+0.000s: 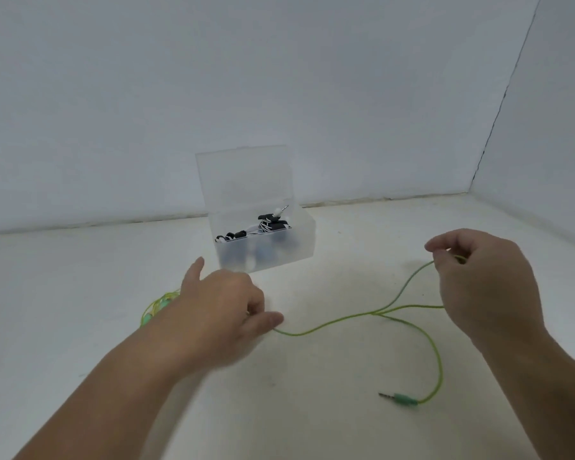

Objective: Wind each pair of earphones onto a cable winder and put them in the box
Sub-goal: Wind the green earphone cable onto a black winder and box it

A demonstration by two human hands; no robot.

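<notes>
Surface [312, 410]: off-white, matte, with a few faint scuffs and soft shadows under your hands. Back wall [279, 78] is plain pale grey-white and meets the side wall [561, 127] at a dark slanting corner seam on your right; a dark, uneven gap runs along the wall base.

Box [304, 242]: translucent plastic, standing near the back wall, lid [246, 180] upright and open. Black-and-white wound earphones [269, 224] lie inside.

Green earphone cable [339, 318]: on the surface in front of the box, strung between your hands, forking near the right one. Its jack plug [400, 400] lies loose toward you. A green tangle [156, 305] shows beyond your left wrist.

Left hand [219, 310]: fingers curled, thumb and finger pinching the cable. Right hand [485, 280]: raised, fingertips pinching one upper branch.
</notes>
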